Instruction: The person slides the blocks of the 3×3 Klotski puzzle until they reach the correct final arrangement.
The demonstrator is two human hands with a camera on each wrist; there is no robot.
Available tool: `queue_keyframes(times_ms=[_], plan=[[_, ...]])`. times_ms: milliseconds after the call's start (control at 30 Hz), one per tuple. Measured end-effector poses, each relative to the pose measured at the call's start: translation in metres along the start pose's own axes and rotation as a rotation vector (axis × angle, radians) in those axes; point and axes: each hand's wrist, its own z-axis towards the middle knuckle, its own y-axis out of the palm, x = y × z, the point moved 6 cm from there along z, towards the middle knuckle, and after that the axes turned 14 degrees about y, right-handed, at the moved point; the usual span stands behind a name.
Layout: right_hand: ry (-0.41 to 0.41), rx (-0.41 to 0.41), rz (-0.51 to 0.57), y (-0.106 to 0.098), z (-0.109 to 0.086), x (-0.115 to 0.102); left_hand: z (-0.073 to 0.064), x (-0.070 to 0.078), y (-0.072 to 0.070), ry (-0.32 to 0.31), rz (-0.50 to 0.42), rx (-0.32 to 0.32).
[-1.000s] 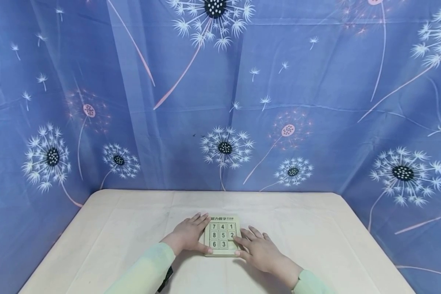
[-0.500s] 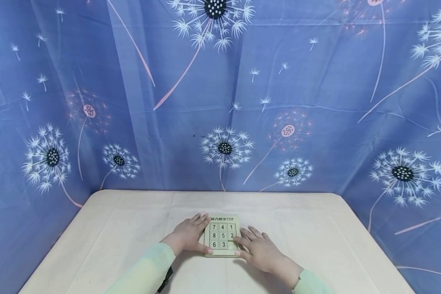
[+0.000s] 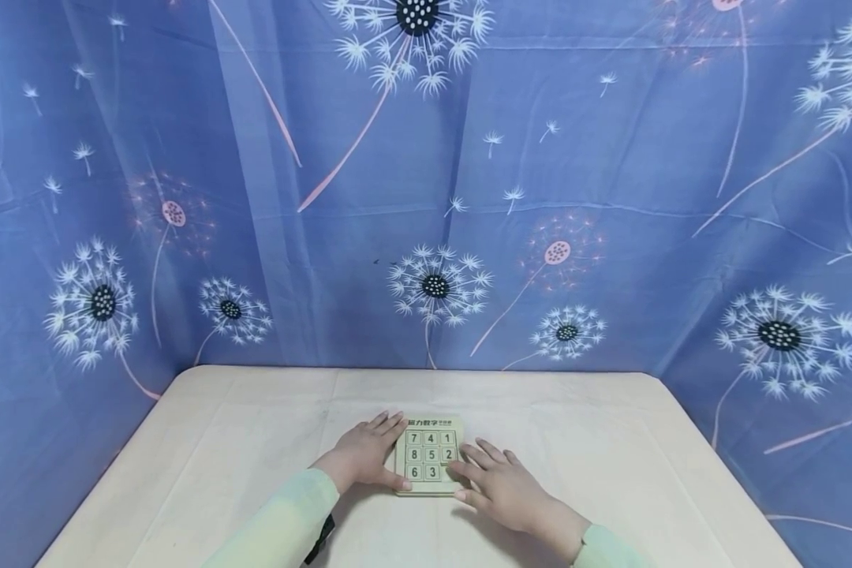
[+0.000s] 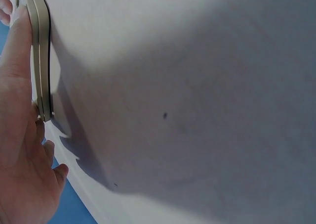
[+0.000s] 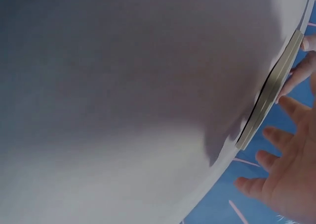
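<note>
A cream sliding number puzzle point(image 3: 426, 487) lies flat on the table in the head view. Its rows read 7 4 1, 8 5 2, and 6 3 with a gap at the lower right. My left hand point(image 3: 365, 454) holds its left side, thumb on the lower left corner and fingers by the upper left. My right hand point(image 3: 507, 489) is spread at the right side, its index fingertip just under the 2 tile point(image 3: 449, 454). From the left wrist, the thumb lies against the puzzle's edge point(image 4: 42, 56). The right wrist view shows the puzzle edge-on point(image 5: 271, 93), tiles unseen.
The pale table point(image 3: 291, 410) stretches out around the puzzle. Blue cloth with dandelion prints point(image 3: 355, 260) hangs behind it and on both sides. A small black strap point(image 3: 319, 540) shows below the left sleeve.
My right hand's index finger has drawn slightly down and left, off the 2 tile's edge toward the gap. The left hand, the puzzle and the tile order look the same.
</note>
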Motion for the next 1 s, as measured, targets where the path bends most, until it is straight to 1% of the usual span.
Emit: queue_keyframes(times_ms=[267, 600, 733, 1000], plan=[[-0.05, -0.001, -0.034, 0.003, 0.0, -0.007, 0.0, -0.001, 0.001, -0.001, 0.009, 0.006], [-0.079, -0.002, -0.086, 0.007, 0.0, -0.012, 0.0, 0.0, 0.001, -0.008, 0.007, 0.004], [-0.084, -0.005, -0.11, 0.009, 0.001, -0.012, 0.0, 0.001, 0.001, -0.006, 0.006, 0.006], [-0.083, -0.013, -0.101, 0.004, 0.0, -0.011, 0.0, 0.002, -0.002, -0.007, 0.013, 0.003]])
